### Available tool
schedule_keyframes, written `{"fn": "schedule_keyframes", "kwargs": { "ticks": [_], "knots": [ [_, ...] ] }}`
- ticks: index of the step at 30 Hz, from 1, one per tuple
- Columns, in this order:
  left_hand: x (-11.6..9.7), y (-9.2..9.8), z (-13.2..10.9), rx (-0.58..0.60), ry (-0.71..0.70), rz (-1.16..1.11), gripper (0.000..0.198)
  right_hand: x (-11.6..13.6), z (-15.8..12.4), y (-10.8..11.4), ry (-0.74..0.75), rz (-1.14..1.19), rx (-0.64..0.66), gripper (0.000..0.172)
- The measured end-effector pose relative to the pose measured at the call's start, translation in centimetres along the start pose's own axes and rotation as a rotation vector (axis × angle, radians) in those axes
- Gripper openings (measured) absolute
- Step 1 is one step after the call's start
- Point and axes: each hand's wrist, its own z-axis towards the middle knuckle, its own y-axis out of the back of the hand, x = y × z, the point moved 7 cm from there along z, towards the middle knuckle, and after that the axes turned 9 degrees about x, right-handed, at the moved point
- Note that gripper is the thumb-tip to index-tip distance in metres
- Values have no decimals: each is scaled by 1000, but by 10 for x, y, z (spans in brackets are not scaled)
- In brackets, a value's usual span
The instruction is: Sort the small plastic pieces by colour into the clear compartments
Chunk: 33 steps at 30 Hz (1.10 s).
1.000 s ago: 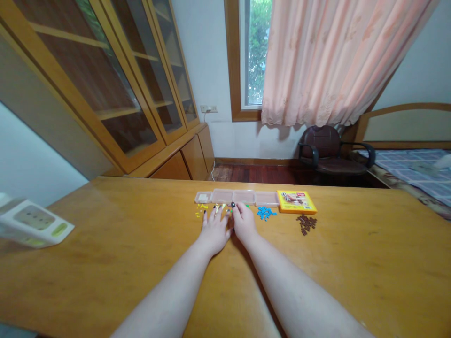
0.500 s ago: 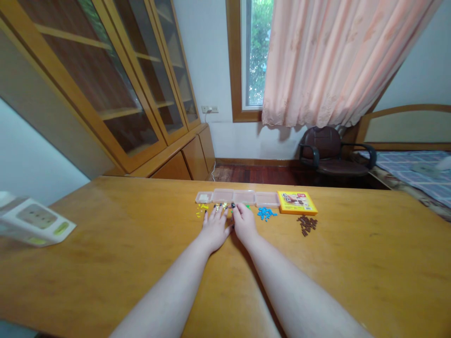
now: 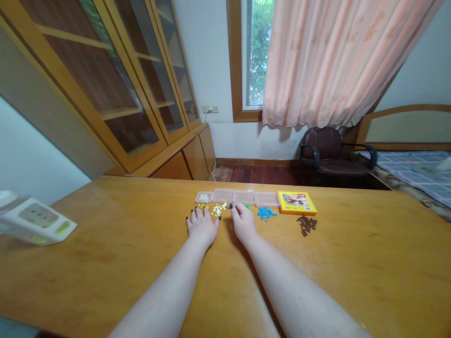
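Observation:
My left hand (image 3: pixel 200 224) lies flat on the wooden table (image 3: pixel 105 244) with its fingers spread, over small yellow pieces (image 3: pixel 202 205). A pile of pale cream pieces (image 3: pixel 219 209) shows between my hands. My right hand (image 3: pixel 242 220) rests palm down beside it, fingers bent a little, near some green pieces (image 3: pixel 247 206). Just beyond my fingertips runs a row of clear plastic trays (image 3: pixel 237 197). Blue pieces (image 3: pixel 265 214) lie right of my right hand.
A yellow box (image 3: pixel 296 202) sits right of the trays, with brown pieces (image 3: pixel 306 224) in front of it. A white box (image 3: pixel 33 223) lies at the table's left edge. Behind the table are a dark armchair (image 3: pixel 329 155), glass-door cabinets and a curtained window.
My left hand has slid left, away from my right hand, uncovering the cream pieces. My right hand has stayed in place.

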Motion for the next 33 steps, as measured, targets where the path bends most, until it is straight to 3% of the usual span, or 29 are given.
{"fn": "schedule_keyframes", "kwargs": {
  "ticks": [8,29,33],
  "knots": [
    [10,-5,3,67,100,-48,79,1,0,-3,5,-16,12,25],
    [-8,-16,9,70,-101,-81,72,2,-2,-2,6,-3,24,27],
    [1,-8,13,29,-70,-140,73,1,-1,-3,0,-13,33,27]
  ]
}}
